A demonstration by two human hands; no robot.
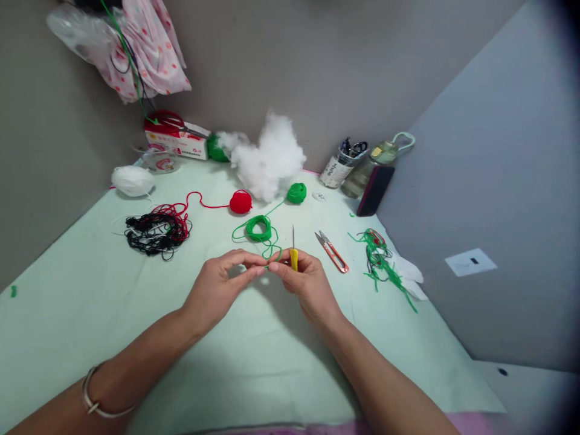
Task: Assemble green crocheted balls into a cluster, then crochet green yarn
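Observation:
Over the middle of the table, the fingertips of both hands meet at a small bit of green yarn point(267, 266), mostly hidden by the fingers. My left hand point(221, 281) pinches it between thumb and forefinger. Closed as well, my right hand point(308, 284) grips a yellow-handled crochet hook point(294, 260), its thin metal shaft pointing up and away, while its thumb presses at the yarn. Just beyond the fingers lies a loose coil of green yarn point(258, 228). From there a strand runs to a green yarn ball point(296, 193).
Orange thread snips point(333, 252) lie right of my right hand, with green scraps point(380, 260) farther right. Tangled black yarn point(156, 234), a red ball point(240, 202) and white stuffing point(269, 160) are beyond. A phone point(376, 190) and bottle point(357, 179) stand by the right wall.

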